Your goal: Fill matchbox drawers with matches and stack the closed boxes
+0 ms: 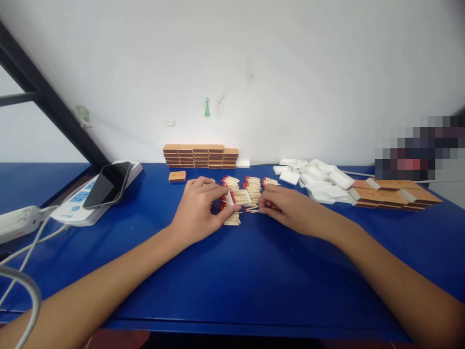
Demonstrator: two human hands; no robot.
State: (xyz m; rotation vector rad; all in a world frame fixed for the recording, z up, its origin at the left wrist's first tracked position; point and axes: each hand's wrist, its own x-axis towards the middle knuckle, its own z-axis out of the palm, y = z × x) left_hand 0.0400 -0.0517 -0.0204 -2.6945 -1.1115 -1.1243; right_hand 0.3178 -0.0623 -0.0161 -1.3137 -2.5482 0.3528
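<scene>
My left hand pinches a small white matchbox tray filled with matches, holding it by its left side over the blue table. My right hand lies just right of the tray, fingers closed on a few loose matches. Piles of red-tipped matches lie on the table around and behind both hands.
Stacked orange matchboxes stand against the wall, with a single box in front of them. White empty trays and orange sleeves lie at the right. A phone rests on a power strip at the left, with cables.
</scene>
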